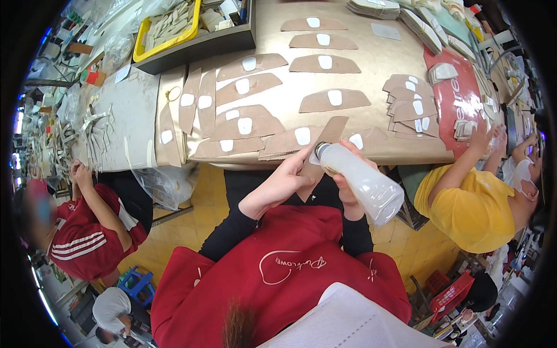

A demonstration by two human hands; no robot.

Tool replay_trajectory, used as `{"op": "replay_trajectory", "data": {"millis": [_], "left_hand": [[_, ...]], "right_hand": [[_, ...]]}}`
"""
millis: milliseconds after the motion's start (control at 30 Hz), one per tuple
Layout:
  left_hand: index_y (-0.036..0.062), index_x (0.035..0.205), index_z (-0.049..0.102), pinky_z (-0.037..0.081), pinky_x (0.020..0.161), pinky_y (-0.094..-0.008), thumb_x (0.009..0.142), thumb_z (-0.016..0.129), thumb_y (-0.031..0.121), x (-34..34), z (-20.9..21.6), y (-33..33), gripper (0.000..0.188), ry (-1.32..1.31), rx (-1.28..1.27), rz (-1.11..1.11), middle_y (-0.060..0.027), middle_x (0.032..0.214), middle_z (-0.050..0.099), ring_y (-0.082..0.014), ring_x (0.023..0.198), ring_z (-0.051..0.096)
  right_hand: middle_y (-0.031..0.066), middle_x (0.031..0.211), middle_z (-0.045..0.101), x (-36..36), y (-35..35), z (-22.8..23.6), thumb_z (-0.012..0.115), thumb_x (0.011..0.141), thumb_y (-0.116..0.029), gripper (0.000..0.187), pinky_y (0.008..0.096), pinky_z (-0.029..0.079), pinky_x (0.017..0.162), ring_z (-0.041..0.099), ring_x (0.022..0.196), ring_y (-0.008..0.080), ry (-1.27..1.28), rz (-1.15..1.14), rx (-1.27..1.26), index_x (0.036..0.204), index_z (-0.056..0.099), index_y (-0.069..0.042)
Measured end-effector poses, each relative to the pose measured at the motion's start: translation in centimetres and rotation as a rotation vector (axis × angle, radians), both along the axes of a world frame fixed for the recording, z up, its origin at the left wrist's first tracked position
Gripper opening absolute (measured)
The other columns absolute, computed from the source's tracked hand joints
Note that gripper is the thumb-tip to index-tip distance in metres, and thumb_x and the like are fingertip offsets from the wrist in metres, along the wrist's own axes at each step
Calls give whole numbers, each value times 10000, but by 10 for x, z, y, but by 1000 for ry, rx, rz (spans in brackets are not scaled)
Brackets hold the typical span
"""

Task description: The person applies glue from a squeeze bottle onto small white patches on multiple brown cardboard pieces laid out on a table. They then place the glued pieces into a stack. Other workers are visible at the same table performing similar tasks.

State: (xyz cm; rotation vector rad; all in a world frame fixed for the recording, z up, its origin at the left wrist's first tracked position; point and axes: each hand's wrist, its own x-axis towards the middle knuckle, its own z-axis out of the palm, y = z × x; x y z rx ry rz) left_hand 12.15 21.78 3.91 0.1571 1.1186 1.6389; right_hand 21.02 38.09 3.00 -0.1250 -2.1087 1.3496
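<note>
My left hand (283,178) pinches a flat brown piece (332,130), held tilted just over the table's front edge. In my right hand (347,190) is a translucent plastic bottle (371,188) with whitish contents. Its dark-ringed neck points at the brown piece; whether the tip touches cannot be told. Just beyond my hands lie similar brown pieces (290,142), some overlapping, each with a small white patch (303,136). More of them form a column (334,102) going away from me, and an overlapping group (411,107) rests to the right.
A dark tray (209,51) with a yellow bin (139,49) stands at the far left. A red sheet (455,93) covers the table's right side. One person in red (93,232) sits at left, another in yellow (464,203) at right. A plastic bag (168,185) hangs off the front edge.
</note>
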Motion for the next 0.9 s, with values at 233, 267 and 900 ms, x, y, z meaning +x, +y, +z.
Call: {"op": "replay_trajectory", "data": {"millis": [233, 267, 900], "left_hand": [[11, 1519, 267, 390, 1055, -288, 804, 507, -143, -1, 1, 1, 769, 49, -15, -22, -70, 1378, 494, -133, 1260, 478], [10, 1519, 266, 392, 1052, -288, 801, 504, -143, -1, 1, 0, 772, 57, -43, -36, -69, 1374, 499, -132, 1254, 483], [-2, 1511, 279, 397, 1047, -281, 801, 516, -128, -7, 8, -5, 759, 26, -26, 1, -78, 1385, 503, -141, 1238, 505]], "right_hand": [[133, 1149, 696, -2, 0, -14, 802, 811, -241, 495, 287, 550, 689, 699, 824, 215, 157, 127, -27, 1218, 608, -36], [122, 1152, 696, 0, 3, -12, 796, 816, -239, 475, 288, 549, 687, 698, 817, 210, 82, 70, 54, 1205, 616, -35], [200, 1125, 689, 10, -1, -16, 813, 789, -226, 460, 325, 555, 803, 698, 950, 275, 44, 187, -183, 1142, 652, 21]]}}
